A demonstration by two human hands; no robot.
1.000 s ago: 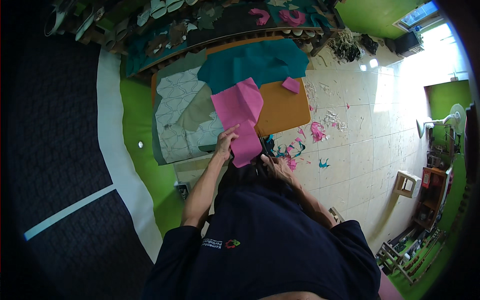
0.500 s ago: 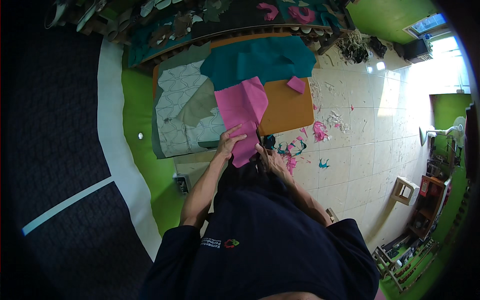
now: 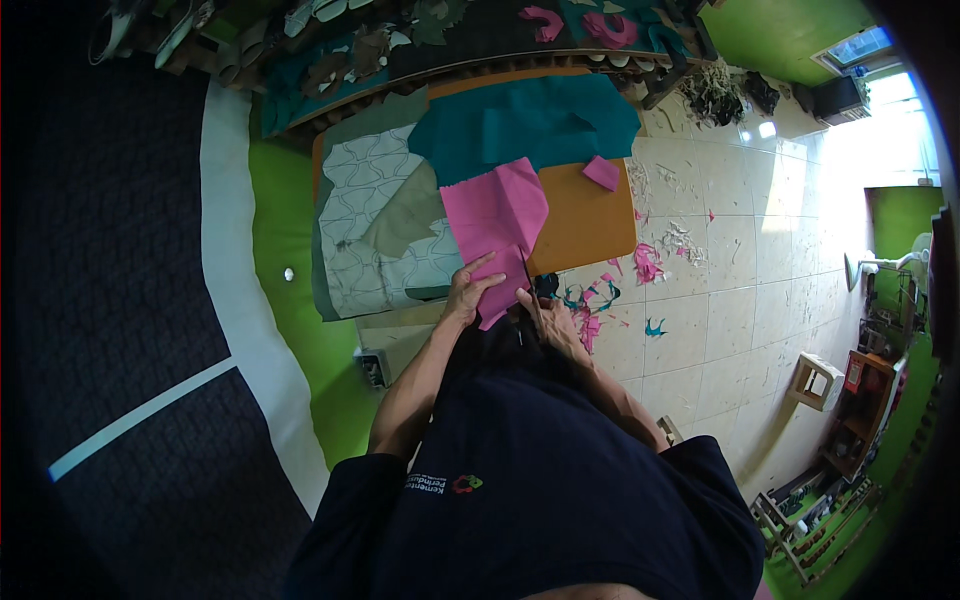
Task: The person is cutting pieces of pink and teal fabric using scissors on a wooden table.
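Observation:
A pink sheet of leather-like material (image 3: 490, 220) lies over the near edge of the low table, its lower end hanging toward my lap. My left hand (image 3: 466, 290) grips that lower end, thumb and fingers pressed on it. Close by on the right, my right hand (image 3: 552, 324) is closed round a pair of scissors (image 3: 526, 268). Their dark blades lie along the right edge of the pink piece; the handles are mostly hidden by my fingers.
Under the pink sheet is an orange tabletop (image 3: 580, 230) with a teal sheet (image 3: 515, 115), a line-patterned white sheet (image 3: 365, 165) and a small pink offcut (image 3: 601, 174). Pink scraps (image 3: 648, 262) and teal scraps (image 3: 655, 328) litter the tiled floor. A laden bench (image 3: 460, 50) stands behind.
The whole view has shifted slightly, carrying most things a little to the right. Both hands keep their hold on the pink sheet and the scissors, and the sheet's hanging end looks narrower.

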